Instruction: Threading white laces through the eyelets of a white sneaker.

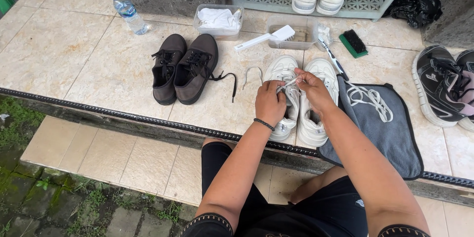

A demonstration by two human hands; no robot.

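Your knees in black trousers (296, 207) sit closest, below the tiled ledge (98, 54), and your two forearms reach over them to the pair of white lace-up sneakers (301, 99) standing toe-toward-you at the ledge's edge. Your left hand (270, 103), with a dark bead bracelet (263, 124) at the wrist, rests on the left sneaker's upper, its fingertips pressed together on a white shoelace (288, 84); that seems to steady the shoe while the lace is worked. Your right hand (312, 87) pinches the same lace just to the right of that grip, so the short stretch between your hands is drawn taut over the eyelets. A loose end of the lace curves away to the left of the grip on the tile. Just right of your right hand, a second white lace (370, 100) lies bundled on a grey cloth mat (390, 133), likely kept there off the floor. Beyond the grip lie a white-handled scrub brush (266, 37) across a clear plastic tub (292, 34), a toothbrush (332, 57) and a green-backed brush (353, 43), all within reach. Well left of the grip stands a pair of brown laced shoes (183, 68), with a clear water bottle (128, 12) farther off.
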